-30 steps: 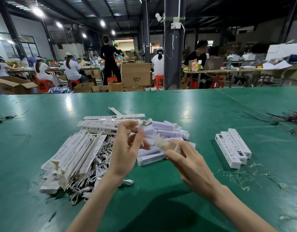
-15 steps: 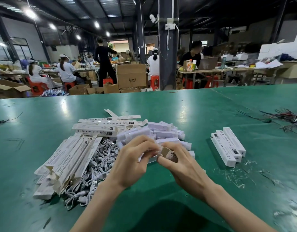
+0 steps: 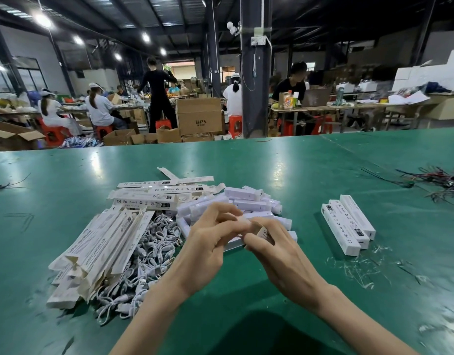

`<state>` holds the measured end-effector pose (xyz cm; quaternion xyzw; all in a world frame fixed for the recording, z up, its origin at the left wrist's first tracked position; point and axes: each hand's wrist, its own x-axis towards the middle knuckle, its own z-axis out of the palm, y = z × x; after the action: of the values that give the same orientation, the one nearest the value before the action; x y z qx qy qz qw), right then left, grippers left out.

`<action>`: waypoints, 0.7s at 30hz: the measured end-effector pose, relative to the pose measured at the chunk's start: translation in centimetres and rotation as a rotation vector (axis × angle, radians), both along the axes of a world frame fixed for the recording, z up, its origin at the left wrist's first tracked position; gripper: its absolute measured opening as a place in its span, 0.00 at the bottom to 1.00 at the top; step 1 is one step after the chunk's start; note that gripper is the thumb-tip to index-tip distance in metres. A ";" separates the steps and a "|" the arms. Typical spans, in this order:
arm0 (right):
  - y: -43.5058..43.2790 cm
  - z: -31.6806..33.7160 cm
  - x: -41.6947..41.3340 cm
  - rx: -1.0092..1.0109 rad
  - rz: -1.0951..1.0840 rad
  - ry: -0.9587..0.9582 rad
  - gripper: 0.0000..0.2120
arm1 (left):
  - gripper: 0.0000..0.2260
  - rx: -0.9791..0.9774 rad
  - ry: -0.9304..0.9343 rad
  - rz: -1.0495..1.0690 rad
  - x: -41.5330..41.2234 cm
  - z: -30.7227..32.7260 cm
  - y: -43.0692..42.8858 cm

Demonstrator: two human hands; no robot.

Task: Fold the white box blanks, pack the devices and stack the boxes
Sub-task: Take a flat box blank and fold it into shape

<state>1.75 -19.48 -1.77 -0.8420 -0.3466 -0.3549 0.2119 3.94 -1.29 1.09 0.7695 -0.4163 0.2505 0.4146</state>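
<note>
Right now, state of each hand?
Left hand: closed, pinching one end of the white box.
Right hand: closed, gripping the same box.

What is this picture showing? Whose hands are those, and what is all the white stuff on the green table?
There is no machine here. A person wears a camera on their head, so you see what they see, looking down at their own two hands. The left hand and the right hand together hold one small white box and seem to be folding its end. On the green table lie flat box blanks, a tangle of white cables, a heap of white devices and, to the right, three closed boxes lying together. Far behind, other people sit working.
</note>
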 end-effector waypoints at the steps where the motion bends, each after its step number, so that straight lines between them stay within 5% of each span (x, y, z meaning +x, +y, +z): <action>1: -0.1 0.0 0.1 0.002 -0.004 -0.006 0.27 | 0.21 -0.004 0.013 -0.007 -0.1 0.0 -0.1; 16: 0.3 -0.3 0.2 0.036 0.052 -0.065 0.22 | 0.12 -0.395 0.309 -0.007 -1.2 0.2 -1.0; 21: 0.6 -0.1 -0.2 0.238 0.113 -0.142 0.14 | 0.08 -0.612 0.300 -0.074 -2.1 1.1 -1.4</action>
<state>1.59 -18.91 -1.89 -0.7628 -0.3632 -0.4397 0.3048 1.83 -2.72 2.22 0.6219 -0.2837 0.2328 0.6918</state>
